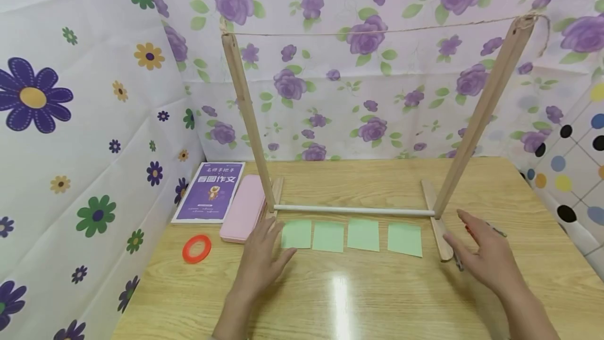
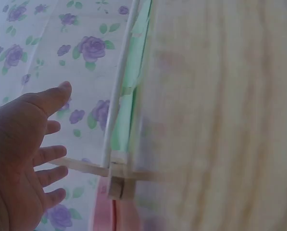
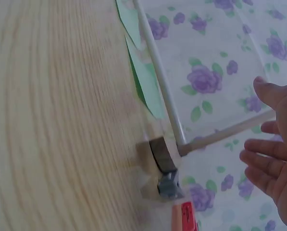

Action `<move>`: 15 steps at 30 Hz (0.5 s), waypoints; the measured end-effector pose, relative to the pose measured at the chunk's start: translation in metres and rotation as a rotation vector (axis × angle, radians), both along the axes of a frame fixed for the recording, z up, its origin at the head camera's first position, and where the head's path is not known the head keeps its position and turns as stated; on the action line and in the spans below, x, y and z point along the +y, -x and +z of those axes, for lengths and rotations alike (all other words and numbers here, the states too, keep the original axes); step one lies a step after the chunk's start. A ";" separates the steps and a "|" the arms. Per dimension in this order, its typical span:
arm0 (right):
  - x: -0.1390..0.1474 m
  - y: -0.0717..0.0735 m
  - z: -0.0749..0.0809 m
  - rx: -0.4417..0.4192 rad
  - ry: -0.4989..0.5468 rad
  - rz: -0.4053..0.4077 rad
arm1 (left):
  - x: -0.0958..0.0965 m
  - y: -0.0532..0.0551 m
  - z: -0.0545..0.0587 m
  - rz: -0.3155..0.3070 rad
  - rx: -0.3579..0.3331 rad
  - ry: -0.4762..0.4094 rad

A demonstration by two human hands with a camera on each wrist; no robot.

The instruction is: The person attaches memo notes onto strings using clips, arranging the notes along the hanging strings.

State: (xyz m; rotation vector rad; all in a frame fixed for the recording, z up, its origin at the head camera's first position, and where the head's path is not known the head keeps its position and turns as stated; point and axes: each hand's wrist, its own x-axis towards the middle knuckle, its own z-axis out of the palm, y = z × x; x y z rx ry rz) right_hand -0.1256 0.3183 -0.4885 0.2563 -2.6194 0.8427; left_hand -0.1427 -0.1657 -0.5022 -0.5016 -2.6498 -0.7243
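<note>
My left hand (image 1: 257, 264) is open, its fingers near the left foot of a wooden frame (image 1: 486, 104) and the pink case (image 1: 243, 209). On the right, my right hand (image 1: 488, 253) is also open, beside the frame's right foot (image 1: 442, 240). Both wrist views show spread fingers with nothing in them. A thin string (image 1: 377, 31) joins the tops of the two posts, and a white rod (image 1: 354, 210) joins them low down. Several green paper squares (image 1: 363, 235) lie in a row in front of the rod. Small metallic items (image 1: 459, 261) are partly hidden by my right hand.
A purple book (image 1: 209, 193) lies at the back left of the wooden table (image 1: 302, 298), partly beside the pink case. Nearer is a red ring (image 1: 196, 249). A red item (image 3: 187, 216) shows in the right wrist view. Flowered cloth (image 1: 330, 104) hangs behind the frame.
</note>
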 end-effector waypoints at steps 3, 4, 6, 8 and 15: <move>0.009 0.001 -0.005 0.028 0.031 -0.014 | 0.004 -0.001 -0.005 -0.025 -0.084 -0.054; 0.011 0.000 -0.007 0.035 0.041 -0.022 | 0.005 -0.001 -0.006 -0.034 -0.121 -0.078; 0.015 0.000 -0.010 0.042 0.062 -0.030 | 0.006 0.000 -0.009 -0.044 -0.186 -0.121; 0.019 -0.001 -0.011 0.038 0.078 -0.027 | 0.008 0.001 -0.011 -0.044 -0.229 -0.168; 0.031 -0.004 -0.018 -0.087 0.064 -0.010 | 0.014 0.017 -0.018 -0.032 -0.258 -0.242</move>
